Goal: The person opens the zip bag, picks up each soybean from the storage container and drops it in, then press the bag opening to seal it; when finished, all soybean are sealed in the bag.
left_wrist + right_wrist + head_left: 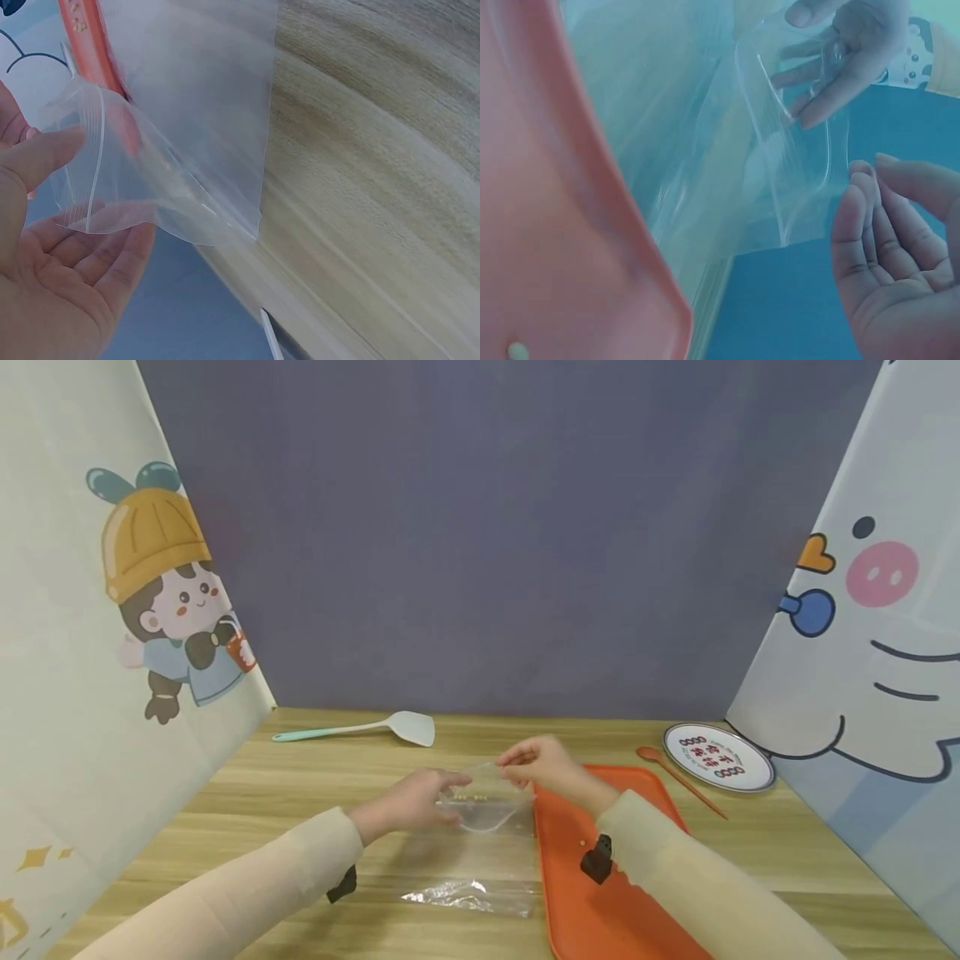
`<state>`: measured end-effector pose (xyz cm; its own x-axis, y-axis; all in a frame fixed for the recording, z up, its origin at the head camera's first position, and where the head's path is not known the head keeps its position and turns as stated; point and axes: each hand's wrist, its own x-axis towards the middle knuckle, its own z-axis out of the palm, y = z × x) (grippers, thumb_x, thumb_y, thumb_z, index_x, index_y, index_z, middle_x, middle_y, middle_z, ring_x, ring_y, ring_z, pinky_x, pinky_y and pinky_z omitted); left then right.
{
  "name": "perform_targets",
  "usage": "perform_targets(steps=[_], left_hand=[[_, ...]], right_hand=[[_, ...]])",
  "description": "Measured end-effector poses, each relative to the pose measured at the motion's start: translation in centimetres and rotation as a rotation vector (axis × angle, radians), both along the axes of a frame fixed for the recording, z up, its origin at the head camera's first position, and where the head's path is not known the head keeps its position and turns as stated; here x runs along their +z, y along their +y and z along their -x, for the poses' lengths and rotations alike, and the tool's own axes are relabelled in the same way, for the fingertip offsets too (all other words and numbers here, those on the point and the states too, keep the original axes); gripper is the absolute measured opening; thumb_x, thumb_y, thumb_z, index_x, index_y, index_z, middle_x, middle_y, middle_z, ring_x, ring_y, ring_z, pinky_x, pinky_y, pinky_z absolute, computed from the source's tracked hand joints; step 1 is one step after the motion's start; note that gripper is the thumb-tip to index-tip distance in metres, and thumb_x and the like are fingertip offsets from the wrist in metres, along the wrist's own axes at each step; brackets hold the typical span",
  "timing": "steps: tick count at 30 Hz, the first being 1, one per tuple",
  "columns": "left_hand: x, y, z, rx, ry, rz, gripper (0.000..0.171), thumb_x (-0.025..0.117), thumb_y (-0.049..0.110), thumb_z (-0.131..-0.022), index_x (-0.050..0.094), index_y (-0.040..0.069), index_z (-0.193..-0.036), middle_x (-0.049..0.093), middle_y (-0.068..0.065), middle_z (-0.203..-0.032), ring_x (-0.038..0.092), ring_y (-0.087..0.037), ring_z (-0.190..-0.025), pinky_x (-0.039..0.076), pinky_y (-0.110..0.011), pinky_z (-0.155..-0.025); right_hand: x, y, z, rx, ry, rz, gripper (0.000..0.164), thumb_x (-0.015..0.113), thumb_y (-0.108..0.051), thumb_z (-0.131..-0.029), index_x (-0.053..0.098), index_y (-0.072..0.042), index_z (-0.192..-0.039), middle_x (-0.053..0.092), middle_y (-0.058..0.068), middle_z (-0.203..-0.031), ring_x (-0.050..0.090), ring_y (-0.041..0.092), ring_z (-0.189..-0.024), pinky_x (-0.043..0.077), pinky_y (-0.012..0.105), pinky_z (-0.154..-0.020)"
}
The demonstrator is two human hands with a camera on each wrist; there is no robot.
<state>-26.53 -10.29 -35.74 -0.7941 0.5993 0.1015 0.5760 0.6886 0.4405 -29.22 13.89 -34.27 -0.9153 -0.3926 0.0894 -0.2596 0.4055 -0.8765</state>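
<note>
A clear zip-lock bag (480,852) lies along the wood-patterned table, its zip end raised between both hands. My left hand (420,797) is spread at the bag's mouth. In the left wrist view, its thumb lies at the zip strip (97,157) and its extended fingers reach behind the plastic, with a gap between. Thumb and curled fingertips of my right hand (543,768) come together at the mouth's far corner, pinching the lip. The right wrist view shows the mouth gaping between the zip strip (761,146) and the outer lip.
Right of the bag lies an orange tray (551,893) with a small pale round piece (517,350) on it; the right forearm crosses above. Beyond are a wooden spoon (686,782) and a patterned plate (720,757). A white turner (412,727) with a mint handle lies back left.
</note>
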Motion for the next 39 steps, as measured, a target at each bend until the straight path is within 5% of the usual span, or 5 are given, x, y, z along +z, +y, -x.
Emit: perform_targets(steps=[21, 29, 39], left_hand=[[0.3, -0.1, -0.3, 0.001, -0.008, 0.004, 0.061, 0.076, 0.016, -0.08, 0.053, -0.002, -0.134, 0.059, -0.016, -0.134, 0.062, -0.034, -0.113, 0.05, -0.049, -0.1], [0.4, 0.1, -0.4, 0.004, -0.004, 0.009, 0.061, 0.076, 0.017, -0.08, 0.054, 0.0, -0.134, 0.059, -0.015, -0.134, 0.062, -0.034, -0.114, 0.049, -0.048, -0.102], [0.5, 0.1, -0.5, 0.008, 0.0, 0.011, 0.061, 0.077, 0.018, -0.08, 0.054, 0.0, -0.134, 0.06, -0.015, -0.134, 0.062, -0.034, -0.114, 0.049, -0.047, -0.103]], right_hand=[[-1.8, 7.3, -0.2, -0.001, -0.084, -0.064, 0.03, 0.07, -0.013, -0.088, 0.067, 0.008, -0.109, 0.073, 0.008, -0.09, 0.066, 0.019, -0.078, 0.058, 0.043, -0.077], [-3.2, 10.0, -0.8, 0.127, -0.104, -0.167, 0.029, 0.073, -0.012, -0.084, 0.068, 0.005, -0.106, 0.072, 0.016, -0.101, 0.068, 0.018, -0.083, 0.058, 0.03, -0.072], [-4.2, 10.8, -0.8, 0.286, -0.101, -0.202, 0.027, 0.079, -0.001, -0.075, 0.069, 0.006, -0.099, 0.072, 0.018, -0.095, 0.063, 0.014, -0.077, 0.053, 0.019, -0.064]])
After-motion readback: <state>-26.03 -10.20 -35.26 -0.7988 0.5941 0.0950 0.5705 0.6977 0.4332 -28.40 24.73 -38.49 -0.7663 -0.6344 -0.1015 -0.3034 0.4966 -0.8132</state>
